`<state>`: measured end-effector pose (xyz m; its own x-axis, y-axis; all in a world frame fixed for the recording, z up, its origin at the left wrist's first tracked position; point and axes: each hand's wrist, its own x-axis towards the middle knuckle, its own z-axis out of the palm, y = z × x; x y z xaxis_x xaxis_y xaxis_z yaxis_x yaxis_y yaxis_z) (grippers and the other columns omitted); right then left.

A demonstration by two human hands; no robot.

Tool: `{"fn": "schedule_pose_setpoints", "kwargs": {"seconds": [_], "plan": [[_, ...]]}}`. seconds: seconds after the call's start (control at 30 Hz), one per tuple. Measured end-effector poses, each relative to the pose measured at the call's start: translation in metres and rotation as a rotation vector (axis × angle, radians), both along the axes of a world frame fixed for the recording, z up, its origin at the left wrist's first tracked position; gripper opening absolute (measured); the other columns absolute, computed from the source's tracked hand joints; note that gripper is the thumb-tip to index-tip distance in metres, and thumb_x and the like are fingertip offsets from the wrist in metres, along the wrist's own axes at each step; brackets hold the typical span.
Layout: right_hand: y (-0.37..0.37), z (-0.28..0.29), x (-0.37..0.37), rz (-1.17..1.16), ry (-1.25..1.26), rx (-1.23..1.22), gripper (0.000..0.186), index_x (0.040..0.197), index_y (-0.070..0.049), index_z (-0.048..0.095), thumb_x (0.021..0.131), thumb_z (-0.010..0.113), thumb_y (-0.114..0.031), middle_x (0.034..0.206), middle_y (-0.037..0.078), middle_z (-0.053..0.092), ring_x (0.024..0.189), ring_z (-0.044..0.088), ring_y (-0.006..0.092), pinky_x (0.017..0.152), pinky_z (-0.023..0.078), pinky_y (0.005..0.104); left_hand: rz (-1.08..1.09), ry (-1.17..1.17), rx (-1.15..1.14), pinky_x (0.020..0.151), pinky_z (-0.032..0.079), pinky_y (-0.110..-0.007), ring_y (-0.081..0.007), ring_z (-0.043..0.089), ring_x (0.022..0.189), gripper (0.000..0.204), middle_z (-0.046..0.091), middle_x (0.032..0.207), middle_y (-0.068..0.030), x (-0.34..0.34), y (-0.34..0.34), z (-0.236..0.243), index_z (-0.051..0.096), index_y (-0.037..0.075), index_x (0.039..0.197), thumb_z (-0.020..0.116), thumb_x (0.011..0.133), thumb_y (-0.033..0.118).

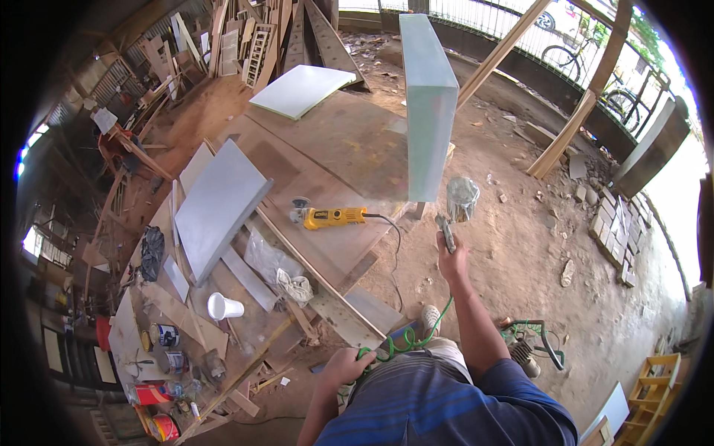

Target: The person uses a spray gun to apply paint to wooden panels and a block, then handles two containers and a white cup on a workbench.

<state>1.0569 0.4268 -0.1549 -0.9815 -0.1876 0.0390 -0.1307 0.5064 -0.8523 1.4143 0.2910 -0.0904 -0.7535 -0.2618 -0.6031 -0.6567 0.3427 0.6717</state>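
My right hand (452,262) is wrapped round the handle of a spray gun (446,232), whose cup (462,197) looks covered in clear plastic. From the gun a coiled green air hose (405,340) runs down to my body. Close to my waist, my left hand (347,366) is closed on that hose. Just beyond the gun a pale grey-green box-shaped panel (430,126) stands upright, apart from the gun. Whether spray is coming out cannot be seen.
A yellow angle grinder (335,217) lies on a brown board (320,175), its cord trailing toward my feet. White panels (223,204) lean at left, near a white cup (224,306) and paint cans (167,336). A compressor (524,353) sits right of my legs; timber props (565,134) stand beyond.
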Motion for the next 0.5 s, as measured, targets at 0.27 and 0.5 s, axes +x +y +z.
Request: {"fn": "schedule_pose_setpoints", "kwargs": {"seconds": [0.27,0.5], "plan": [[0.004,-0.015,-0.001,0.011,-0.085,-0.043,0.048,0.106,-0.002,0.071,0.103,0.064,-0.049,0.084,0.027,0.067,0.088,0.068,0.0493,0.076,0.051,0.0503,0.008,-0.002,-0.017,0.081,0.053,-0.051,-0.0489,0.07,0.093,0.056,0.069,0.089,-0.0322,-0.001,0.0,-0.003,0.075,-0.001,0.097,0.065,0.097,0.053],[-0.003,0.04,-0.004,0.025,0.023,-0.165,0.044,0.103,0.001,0.069,0.103,0.068,-0.042,0.074,0.017,0.057,0.071,0.054,0.0241,0.07,0.048,0.0428,0.024,0.026,-0.016,0.082,0.053,-0.052,-0.0481,0.07,0.093,0.054,0.07,0.092,-0.0309,0.0,-0.001,-0.01,0.076,-0.001,0.1,0.066,0.097,0.052]]}}
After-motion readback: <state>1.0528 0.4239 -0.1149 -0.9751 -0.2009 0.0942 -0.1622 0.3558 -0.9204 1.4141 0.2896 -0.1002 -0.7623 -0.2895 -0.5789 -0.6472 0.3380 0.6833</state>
